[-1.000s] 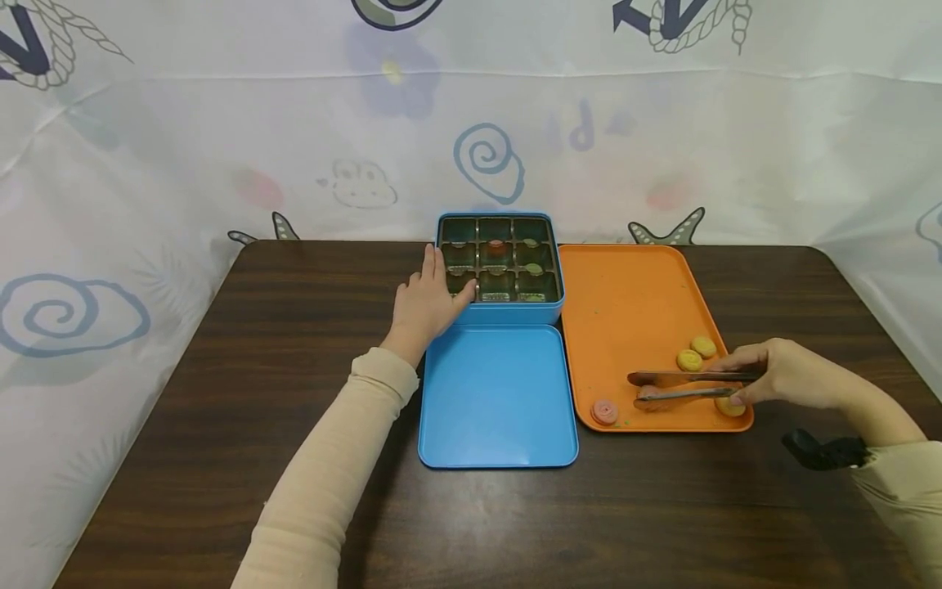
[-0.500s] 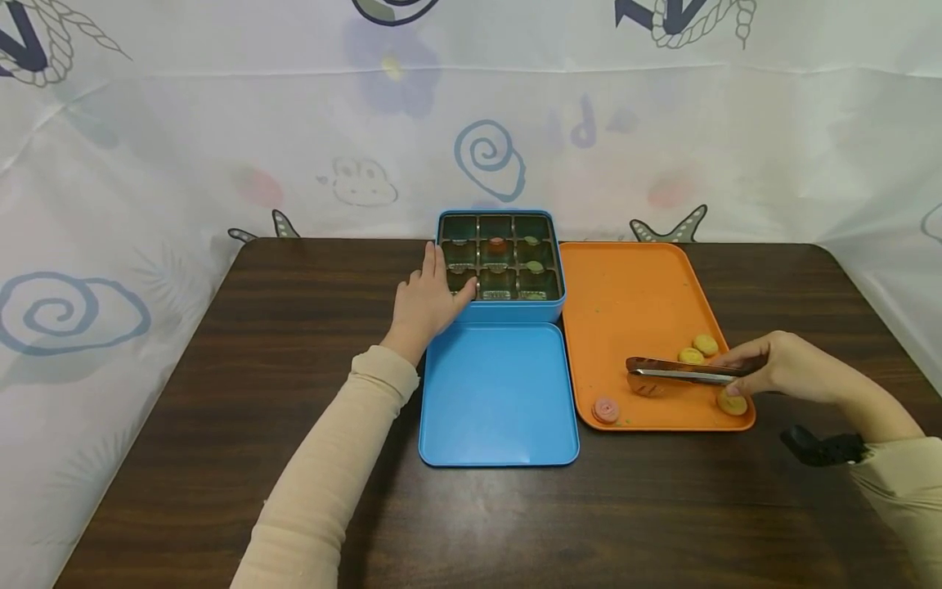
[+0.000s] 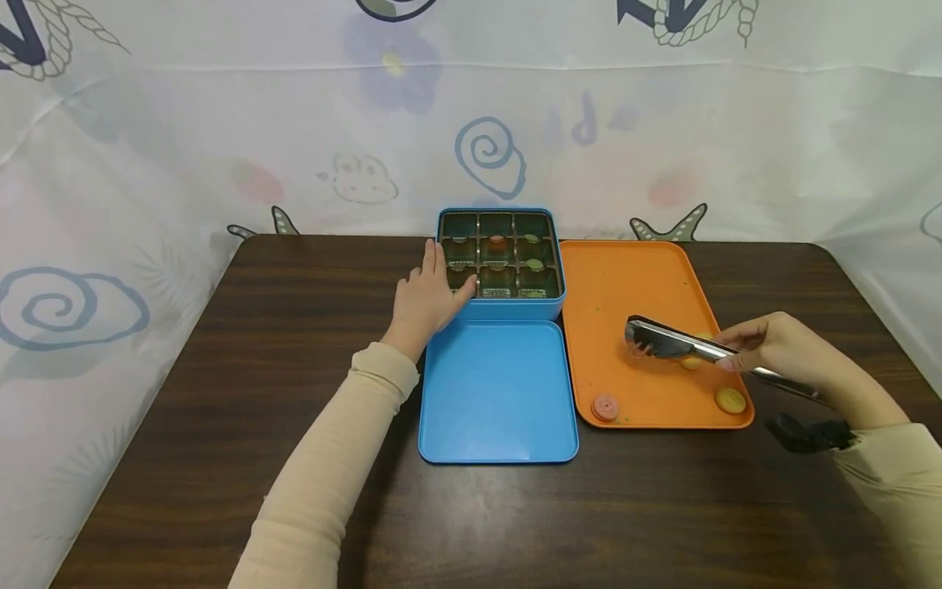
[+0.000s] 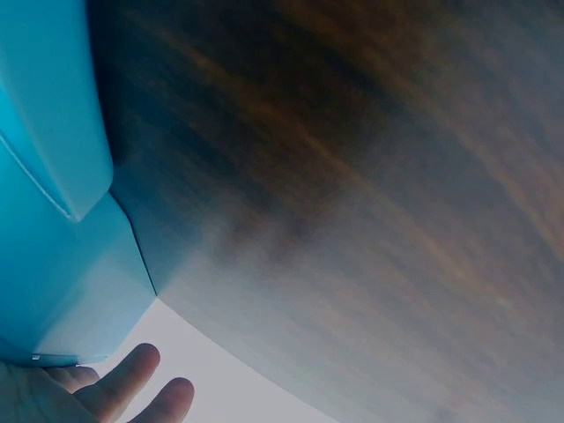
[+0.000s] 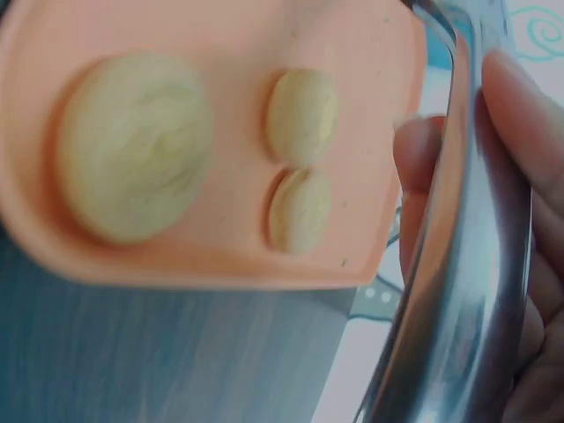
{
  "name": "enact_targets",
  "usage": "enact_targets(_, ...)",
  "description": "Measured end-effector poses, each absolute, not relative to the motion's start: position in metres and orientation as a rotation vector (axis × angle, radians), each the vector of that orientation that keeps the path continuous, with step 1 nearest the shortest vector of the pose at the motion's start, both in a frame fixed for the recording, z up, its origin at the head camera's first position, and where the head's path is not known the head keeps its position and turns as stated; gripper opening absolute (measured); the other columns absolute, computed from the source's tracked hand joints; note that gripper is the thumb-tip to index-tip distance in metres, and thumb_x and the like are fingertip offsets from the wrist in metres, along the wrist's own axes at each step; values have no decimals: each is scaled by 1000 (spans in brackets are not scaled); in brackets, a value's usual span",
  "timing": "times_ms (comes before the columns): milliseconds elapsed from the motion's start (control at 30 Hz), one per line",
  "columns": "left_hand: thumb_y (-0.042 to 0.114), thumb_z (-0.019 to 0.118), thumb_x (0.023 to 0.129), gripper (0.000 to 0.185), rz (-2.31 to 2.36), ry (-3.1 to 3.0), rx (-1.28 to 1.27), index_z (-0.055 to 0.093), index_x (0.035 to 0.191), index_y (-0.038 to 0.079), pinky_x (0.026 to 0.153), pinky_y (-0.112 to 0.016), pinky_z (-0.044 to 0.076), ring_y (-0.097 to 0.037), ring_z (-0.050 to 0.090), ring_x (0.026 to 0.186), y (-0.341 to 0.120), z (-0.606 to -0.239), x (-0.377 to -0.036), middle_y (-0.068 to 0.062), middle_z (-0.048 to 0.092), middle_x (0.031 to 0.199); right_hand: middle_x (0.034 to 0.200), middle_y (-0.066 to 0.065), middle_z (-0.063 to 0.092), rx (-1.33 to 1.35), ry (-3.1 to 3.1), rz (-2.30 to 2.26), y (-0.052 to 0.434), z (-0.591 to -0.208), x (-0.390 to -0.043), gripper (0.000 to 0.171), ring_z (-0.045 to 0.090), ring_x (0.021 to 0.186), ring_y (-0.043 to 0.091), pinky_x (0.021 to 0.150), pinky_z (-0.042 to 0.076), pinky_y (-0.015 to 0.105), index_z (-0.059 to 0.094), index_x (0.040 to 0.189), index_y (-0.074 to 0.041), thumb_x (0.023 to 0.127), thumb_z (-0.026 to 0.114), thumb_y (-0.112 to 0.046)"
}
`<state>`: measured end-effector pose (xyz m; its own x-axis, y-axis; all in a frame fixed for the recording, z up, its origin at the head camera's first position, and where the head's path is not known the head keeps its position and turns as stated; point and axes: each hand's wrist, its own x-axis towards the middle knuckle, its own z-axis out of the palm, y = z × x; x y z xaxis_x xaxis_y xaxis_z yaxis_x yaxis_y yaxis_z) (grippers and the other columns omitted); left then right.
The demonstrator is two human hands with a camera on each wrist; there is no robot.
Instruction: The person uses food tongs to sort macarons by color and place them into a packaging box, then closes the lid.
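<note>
My right hand (image 3: pixel 780 348) grips metal tongs (image 3: pixel 680 339) above the orange tray (image 3: pixel 625 286). At the tongs' tips shows part of a pinkish macaron (image 3: pixel 637 349), mostly hidden by the metal. Straight fingers of my left hand (image 3: pixel 427 298) rest along the left side of a blue tin (image 3: pixel 508 311), thumb at its front rim. The tin's divided insert bears a reddish macaron (image 3: pixel 497 243) in the middle and green macarons (image 3: pixel 534 265) at the right. On the tray lie a pink macaron (image 3: pixel 606 407) and yellow macarons (image 3: pixel 730 400), two of them partly behind the tongs.
The tin's blue lid (image 3: pixel 500 393) lies flat in front of it, close beside the tray's left edge. All stand on a dark wooden table (image 3: pixel 309 278). A patterned white cloth (image 3: pixel 309 123) hangs behind. A black strap device (image 3: pixel 805 433) sits at my right wrist.
The tongs have closed round the pinkish macaron and lifted it off the tray, turning so their broad side shows. My right hand has risen slightly; my left hand stays put.
</note>
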<state>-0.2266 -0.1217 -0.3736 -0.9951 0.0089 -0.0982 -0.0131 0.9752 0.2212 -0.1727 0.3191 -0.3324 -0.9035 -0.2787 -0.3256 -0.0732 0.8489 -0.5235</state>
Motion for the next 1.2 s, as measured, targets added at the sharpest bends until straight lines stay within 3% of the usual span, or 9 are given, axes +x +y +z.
enact_targets(167,64,27,95,87,343,3017,-6,-1,154,7,109,-52,35,-36,39,137,-121,-373,-227,-9,0,163,94,5,74,-164,2663,-775,311,-327,-178,55,57,78,-4,71,47,24,61,123,6,85,72,-33)
enact_targets(400,64,27,95,87,341,3019,-2,-2,154,6,109,-52,35,-36,38,137,-121,-373,-227,-9,0,163,96,2,71,-49,2711,-914,290,-317,-184,61,56,103,29,87,46,46,57,128,4,86,70,-38)
enact_targets(567,64,27,95,87,338,3015,-1,-2,154,7,109,-52,35,-36,38,137,-120,-373,-227,-9,0,163,88,-10,66,-11,2745,-1024,268,-310,-190,60,53,108,34,89,46,48,56,130,3,87,70,-37)
enact_targets(800,64,27,95,87,345,3015,2,-1,154,7,109,-52,35,-36,38,137,-120,-374,-228,-9,0,163,122,23,59,37,2724,-1185,230,-300,-200,60,46,121,39,96,42,52,54,134,1,87,69,-34)
enact_targets(933,64,27,95,87,342,3017,0,-1,155,7,108,-52,36,-36,39,136,-121,-374,-228,-9,0,163,132,27,53,35,2694,-1275,209,-297,-208,54,44,126,39,101,41,52,54,134,1,89,68,-25)
enact_targets(1200,64,27,95,87,333,3015,3,-1,154,7,108,-51,37,-36,39,136,-122,-373,-227,-9,0,163,125,26,56,1,2719,-1305,173,-293,-224,47,48,121,37,100,42,50,59,130,-3,87,69,-21)
